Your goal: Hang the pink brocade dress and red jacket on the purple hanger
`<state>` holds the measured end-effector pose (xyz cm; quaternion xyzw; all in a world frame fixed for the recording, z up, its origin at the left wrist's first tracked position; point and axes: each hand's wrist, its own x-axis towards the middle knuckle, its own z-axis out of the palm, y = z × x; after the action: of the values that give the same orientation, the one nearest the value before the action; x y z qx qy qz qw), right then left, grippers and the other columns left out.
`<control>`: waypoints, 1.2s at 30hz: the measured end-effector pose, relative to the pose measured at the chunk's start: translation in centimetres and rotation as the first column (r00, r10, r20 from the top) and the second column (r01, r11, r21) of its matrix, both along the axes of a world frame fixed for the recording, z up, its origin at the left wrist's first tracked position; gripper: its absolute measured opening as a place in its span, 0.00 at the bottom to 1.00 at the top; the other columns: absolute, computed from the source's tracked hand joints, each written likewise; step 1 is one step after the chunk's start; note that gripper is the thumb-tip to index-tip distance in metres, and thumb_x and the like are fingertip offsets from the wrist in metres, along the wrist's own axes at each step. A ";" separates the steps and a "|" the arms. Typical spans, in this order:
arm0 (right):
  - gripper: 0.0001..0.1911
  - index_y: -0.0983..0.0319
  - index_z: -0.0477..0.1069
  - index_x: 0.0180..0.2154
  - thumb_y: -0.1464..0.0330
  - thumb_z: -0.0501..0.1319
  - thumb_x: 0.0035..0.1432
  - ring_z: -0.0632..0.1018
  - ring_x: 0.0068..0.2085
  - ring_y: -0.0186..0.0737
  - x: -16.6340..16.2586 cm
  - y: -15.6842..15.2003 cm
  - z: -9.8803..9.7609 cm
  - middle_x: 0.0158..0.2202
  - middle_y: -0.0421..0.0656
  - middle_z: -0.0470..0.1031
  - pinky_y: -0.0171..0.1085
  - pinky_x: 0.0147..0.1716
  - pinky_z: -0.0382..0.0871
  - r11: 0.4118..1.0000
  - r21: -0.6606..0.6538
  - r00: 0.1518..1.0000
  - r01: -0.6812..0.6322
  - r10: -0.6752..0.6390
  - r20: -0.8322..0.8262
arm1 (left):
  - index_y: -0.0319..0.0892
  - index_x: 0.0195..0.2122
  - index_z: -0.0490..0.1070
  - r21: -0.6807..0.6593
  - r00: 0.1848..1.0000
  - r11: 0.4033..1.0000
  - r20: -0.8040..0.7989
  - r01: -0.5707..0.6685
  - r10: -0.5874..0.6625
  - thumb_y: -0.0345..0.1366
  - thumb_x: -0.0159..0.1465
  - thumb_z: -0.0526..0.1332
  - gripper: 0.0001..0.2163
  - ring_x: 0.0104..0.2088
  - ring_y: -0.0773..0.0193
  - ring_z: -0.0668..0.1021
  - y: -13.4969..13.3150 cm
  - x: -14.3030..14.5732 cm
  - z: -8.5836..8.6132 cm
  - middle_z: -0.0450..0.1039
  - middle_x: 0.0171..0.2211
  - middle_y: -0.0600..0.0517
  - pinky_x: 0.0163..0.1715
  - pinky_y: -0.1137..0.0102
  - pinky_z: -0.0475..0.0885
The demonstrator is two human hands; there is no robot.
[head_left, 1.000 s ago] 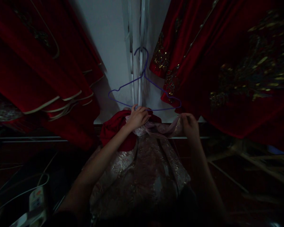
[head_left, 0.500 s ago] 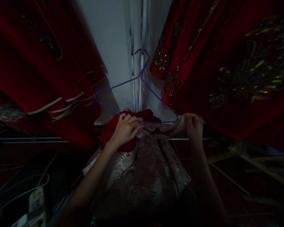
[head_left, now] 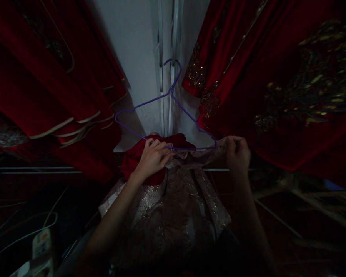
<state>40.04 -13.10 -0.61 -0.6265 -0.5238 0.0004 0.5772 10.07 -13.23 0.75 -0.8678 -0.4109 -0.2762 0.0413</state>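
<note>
A purple clothes hanger (head_left: 152, 100) stands upright in front of me, its hook at the top. My left hand (head_left: 155, 157) is closed over the hanger's bottom bar and the edge of a pale, shiny garment (head_left: 187, 200). With fingers pinched, my right hand (head_left: 238, 154) grips the garment's end just beyond the hanger's right corner. Between my hands the cloth runs along the bottom bar, and the rest of it spreads down toward me. A bundle of red cloth (head_left: 138, 156) lies behind and beside my left hand.
Red garments (head_left: 83, 96) with pale piping hang on the left. More red garments (head_left: 242, 115) with gold sequins hang on the right. A pale wall (head_left: 132, 46) with vertical pipes stands behind. At lower left are a power strip (head_left: 42, 246) and a white cable (head_left: 20, 238).
My right hand has shifted slightly to the right and up with the garment's end, and its fingers have curled more. My left hand and the hanger have hardly moved.
</note>
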 end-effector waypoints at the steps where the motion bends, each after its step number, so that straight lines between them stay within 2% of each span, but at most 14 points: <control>1: 0.16 0.61 0.69 0.38 0.56 0.54 0.61 0.74 0.37 0.42 -0.4 0.0 0.6 0.35 0.45 0.74 0.41 0.40 0.66 1.000 0.005 0.999 0.009 -0.009 0.041 | 0.47 0.37 0.76 -0.001 1.000 1.000 -0.002 0.001 -0.001 0.45 0.67 0.53 0.13 0.40 0.60 0.70 0.0 0.0 0.0 0.76 0.41 0.52 0.49 0.57 0.55; 6: 0.13 0.61 0.68 0.38 0.59 0.52 0.63 0.74 0.39 0.42 -2.4 1.2 4.4 0.37 0.46 0.74 0.42 0.42 0.66 0.997 0.046 0.969 -0.063 0.051 0.240 | 0.46 0.35 0.75 -0.013 1.000 1.000 0.001 0.009 -0.009 0.45 0.67 0.53 0.14 0.41 0.60 0.70 0.6 0.3 -0.1 0.76 0.40 0.53 0.48 0.57 0.55; 10: 0.12 0.60 0.67 0.38 0.60 0.51 0.64 0.73 0.41 0.44 -3.3 3.3 6.9 0.39 0.47 0.73 0.43 0.44 0.65 0.989 0.084 0.944 -0.125 0.092 0.318 | 0.46 0.33 0.76 -0.054 0.998 0.997 0.042 0.048 -0.046 0.47 0.66 0.54 0.15 0.40 0.60 0.71 2.4 2.5 -0.6 0.76 0.38 0.52 0.45 0.59 0.56; 14: 0.13 0.59 0.67 0.37 0.58 0.51 0.64 0.71 0.45 0.47 -3.6 6.0 7.5 0.40 0.49 0.71 0.47 0.48 0.62 0.982 0.140 0.947 -0.123 0.074 0.313 | 0.48 0.33 0.77 -0.104 0.975 0.985 0.191 0.140 -0.118 0.49 0.64 0.56 0.14 0.40 0.61 0.72 4.4 6.5 -1.6 0.76 0.39 0.53 0.43 0.61 0.57; 18: 0.14 0.58 0.66 0.37 0.56 0.49 0.64 0.71 0.44 0.48 -3.8 7.6 7.0 0.38 0.47 0.72 0.50 0.50 0.59 0.984 0.124 0.955 -0.130 0.091 0.281 | 0.46 0.32 0.77 -0.141 0.945 0.979 0.313 0.146 -0.096 0.48 0.65 0.55 0.15 0.40 0.61 0.73 5.1 9.2 -2.4 0.77 0.39 0.51 0.45 0.60 0.58; 21: 0.15 0.58 0.66 0.38 0.55 0.49 0.64 0.73 0.42 0.46 -3.9 7.7 6.7 0.36 0.44 0.73 0.50 0.50 0.57 0.981 0.069 0.947 -0.180 0.154 0.280 | 0.45 0.33 0.77 -0.159 0.925 0.971 0.364 0.179 -0.111 0.47 0.65 0.56 0.14 0.42 0.61 0.74 5.5 8.6 -2.2 0.77 0.40 0.51 0.48 0.60 0.59; 24: 0.14 0.57 0.66 0.37 0.54 0.52 0.63 0.73 0.41 0.44 -3.8 7.5 6.6 0.35 0.43 0.73 0.47 0.49 0.58 0.979 0.047 0.946 -0.199 0.179 0.271 | 0.43 0.33 0.75 -0.177 0.873 0.917 0.412 0.359 -0.262 0.45 0.66 0.55 0.14 0.45 0.63 0.76 7.2 5.6 -1.1 0.77 0.45 0.50 0.49 0.64 0.64; 25: 0.14 0.57 0.66 0.36 0.54 0.53 0.62 0.73 0.41 0.44 -3.7 7.5 6.6 0.35 0.42 0.72 0.47 0.49 0.59 0.978 0.049 0.947 -0.201 0.181 0.264 | 0.42 0.33 0.75 -0.184 0.852 0.904 0.447 0.386 -0.272 0.45 0.67 0.53 0.15 0.45 0.63 0.76 8.0 4.1 -0.7 0.76 0.46 0.49 0.48 0.65 0.65; 27: 0.14 0.57 0.66 0.35 0.54 0.54 0.62 0.73 0.39 0.43 -3.4 7.6 6.6 0.34 0.42 0.72 0.46 0.49 0.59 0.975 0.056 0.949 -0.214 0.194 0.249 | 0.41 0.33 0.74 -0.110 0.826 0.964 0.546 0.241 -0.145 0.45 0.66 0.53 0.15 0.47 0.62 0.75 10.0 0.5 -0.3 0.75 0.46 0.47 0.49 0.66 0.66; 29: 0.14 0.58 0.66 0.34 0.54 0.54 0.61 0.73 0.37 0.41 -3.2 7.9 6.5 0.33 0.41 0.72 0.45 0.48 0.60 0.969 0.058 0.948 -0.238 0.219 0.232 | 0.41 0.34 0.73 -0.047 0.781 0.998 0.621 -0.039 0.060 0.45 0.66 0.52 0.15 0.45 0.62 0.75 11.8 -3.2 -0.5 0.76 0.41 0.48 0.51 0.65 0.65; 30: 0.14 0.58 0.66 0.34 0.54 0.54 0.61 0.73 0.36 0.41 -3.2 8.0 6.5 0.33 0.41 0.72 0.45 0.48 0.60 0.967 0.058 0.948 -0.247 0.229 0.222 | 0.41 0.34 0.73 -0.025 0.751 0.986 0.645 -0.167 0.144 0.45 0.67 0.52 0.15 0.43 0.61 0.75 12.4 -5.0 -0.9 0.76 0.39 0.48 0.51 0.64 0.64; 32: 0.14 0.58 0.66 0.34 0.54 0.55 0.61 0.73 0.35 0.41 -3.1 8.2 6.3 0.32 0.41 0.72 0.44 0.47 0.61 0.966 0.061 0.950 -0.251 0.233 0.209 | 0.40 0.33 0.71 0.011 0.674 0.941 0.700 -0.339 0.235 0.45 0.66 0.52 0.15 0.43 0.61 0.73 13.1 -8.2 -2.0 0.73 0.38 0.47 0.48 0.66 0.65; 33: 0.14 0.58 0.67 0.34 0.54 0.54 0.61 0.73 0.35 0.41 -3.1 8.3 6.2 0.32 0.41 0.72 0.44 0.47 0.62 0.967 0.065 0.951 -0.248 0.230 0.207 | 0.40 0.32 0.70 -0.001 0.629 0.918 0.728 -0.396 0.271 0.45 0.66 0.52 0.15 0.42 0.62 0.73 13.2 -9.5 -2.6 0.72 0.37 0.47 0.47 0.67 0.66; 36: 0.15 0.57 0.67 0.35 0.53 0.54 0.61 0.73 0.34 0.41 -3.0 8.5 6.0 0.32 0.41 0.73 0.44 0.46 0.63 0.967 0.076 0.951 -0.243 0.222 0.216 | 0.40 0.28 0.69 -0.085 0.570 0.887 0.737 -0.455 0.363 0.46 0.65 0.53 0.16 0.37 0.63 0.72 13.0 -12.3 -4.7 0.70 0.32 0.49 0.42 0.69 0.67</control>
<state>37.00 -4.61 5.38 -0.5269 -0.6501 -0.0234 0.5470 -2.28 -0.25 -3.95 -0.5589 -0.5648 -0.6069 -0.0153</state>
